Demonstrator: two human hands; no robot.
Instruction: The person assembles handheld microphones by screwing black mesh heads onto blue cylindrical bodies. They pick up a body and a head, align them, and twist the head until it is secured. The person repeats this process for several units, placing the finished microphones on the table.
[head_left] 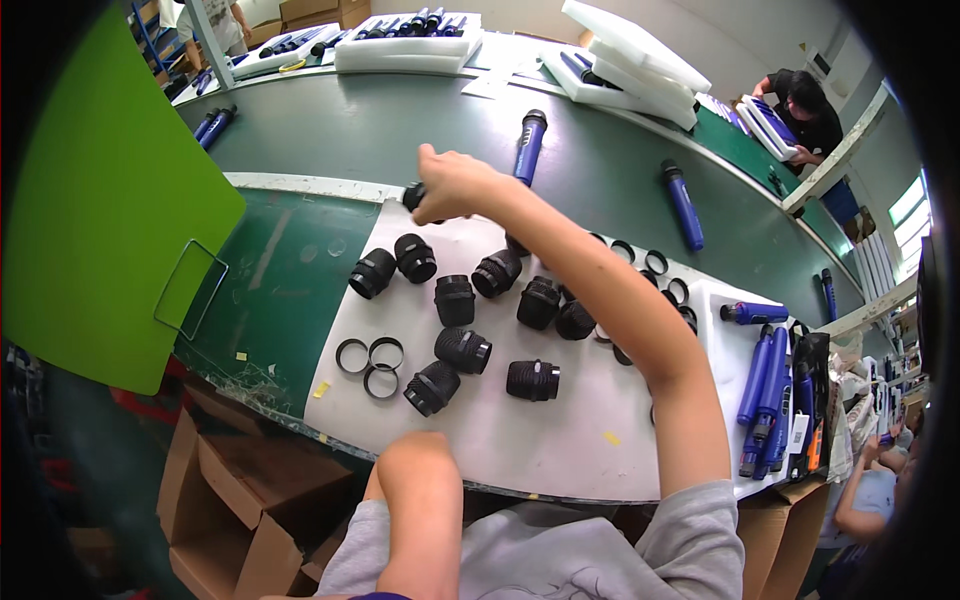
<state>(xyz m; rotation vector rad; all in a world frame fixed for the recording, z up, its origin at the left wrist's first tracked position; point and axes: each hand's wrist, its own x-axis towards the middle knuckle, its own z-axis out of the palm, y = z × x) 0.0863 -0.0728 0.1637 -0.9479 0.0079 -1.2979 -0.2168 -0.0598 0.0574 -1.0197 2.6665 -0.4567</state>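
My right arm reaches across to the far left of the white sheet (480,440). There my right hand (450,187) is closed on a black microphone head (412,196), mostly covered by the fingers. My left arm is bent, its elbow at the table's near edge; the left hand is out of view below. A sliver of something blue (380,597) shows at the bottom edge by that forearm. Several black microphone heads lie on the sheet, among them one at the front (533,380) and one further left (372,273). Three black rings (383,352) lie together at the left.
More black rings (655,262) lie behind my right arm. Blue microphones lie on the green conveyor, one upright in view (530,148), another to its right (683,205). Several blue microphone bodies (765,390) fill the right side. A green panel (110,200) stands left. Opposite, a person (800,110) handles a white tray.
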